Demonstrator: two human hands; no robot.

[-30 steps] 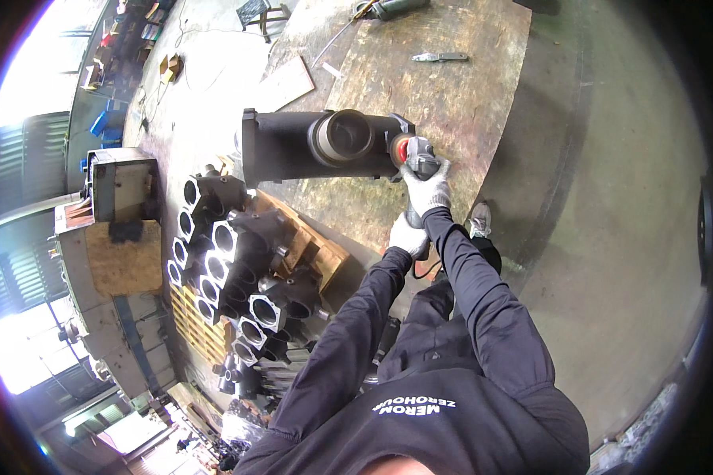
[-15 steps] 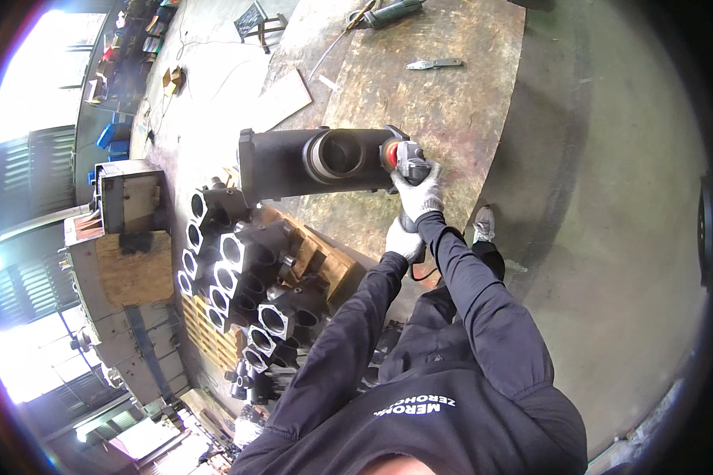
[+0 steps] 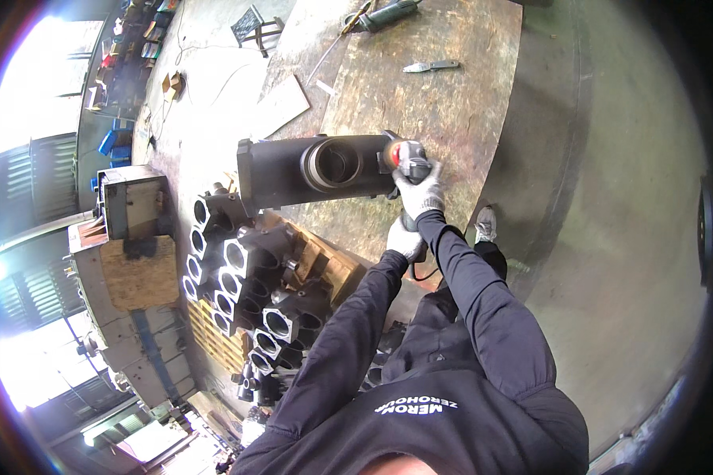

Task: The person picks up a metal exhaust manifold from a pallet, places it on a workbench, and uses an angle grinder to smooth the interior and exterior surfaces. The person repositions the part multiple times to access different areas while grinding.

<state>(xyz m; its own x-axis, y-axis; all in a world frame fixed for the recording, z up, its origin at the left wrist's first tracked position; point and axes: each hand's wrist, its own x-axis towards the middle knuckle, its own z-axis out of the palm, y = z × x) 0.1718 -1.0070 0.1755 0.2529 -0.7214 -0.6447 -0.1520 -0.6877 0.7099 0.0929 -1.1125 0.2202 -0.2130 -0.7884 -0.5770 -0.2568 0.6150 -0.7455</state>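
Note:
Both of my gloved hands hold one angle grinder with a grey-black head and a reddish disc. My right hand is wrapped round it near the head, while my left hand grips the rear of its body, nearer to me. The disc meets the right end of a large black pipe fitting that lies across the worktable. A round, metal-rimmed opening faces up in the fitting's middle. What the disc touches exactly is blurred.
Several similar black fittings stand on a wooden pallet at left. A utility knife and a green power tool lie farther back on the table. Beyond stands a small folding stool. A cord hangs below the grinder.
The grinder's disc has shifted slightly along the fitting's right end, away from me. My grip is unchanged, and the whole view has moved a little.

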